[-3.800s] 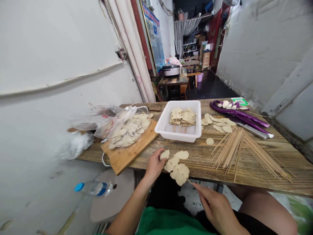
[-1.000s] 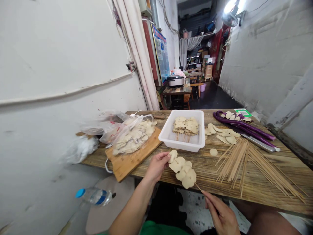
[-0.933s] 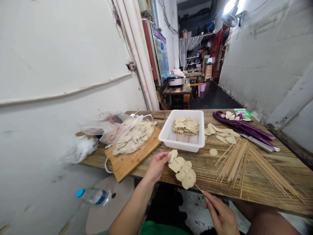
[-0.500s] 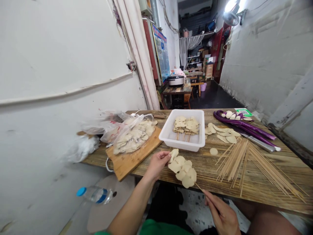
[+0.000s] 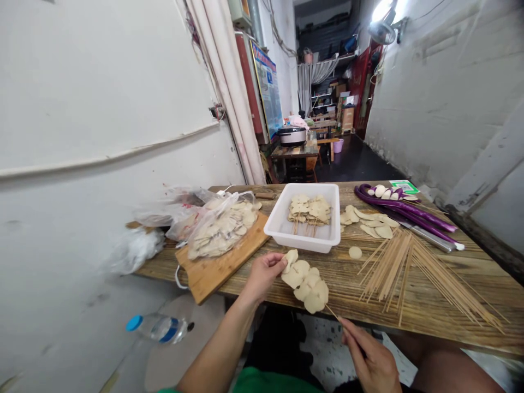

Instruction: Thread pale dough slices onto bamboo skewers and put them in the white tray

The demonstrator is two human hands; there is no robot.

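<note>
My right hand is closed round the lower end of a thin wooden skewer. Several pale round slices are threaded along it, overlapping, and it slants up to the left over the table's front edge. At the upper end, my left hand pinches a folded pale slice between thumb and fingers. Whether the skewer's tip passes through that slice cannot be made out. Just beyond stands a white plastic tray with finished skewers of slices lying in it.
Left, a plastic bag of slices lies on a wooden cutting board. Right are loose slices, a single slice, bare skewers, purple eggplants and a knife. A water bottle lies below left.
The view has shifted slightly, so the table things sit a little further left. Both hands keep the same grip on the slice and the skewer.
</note>
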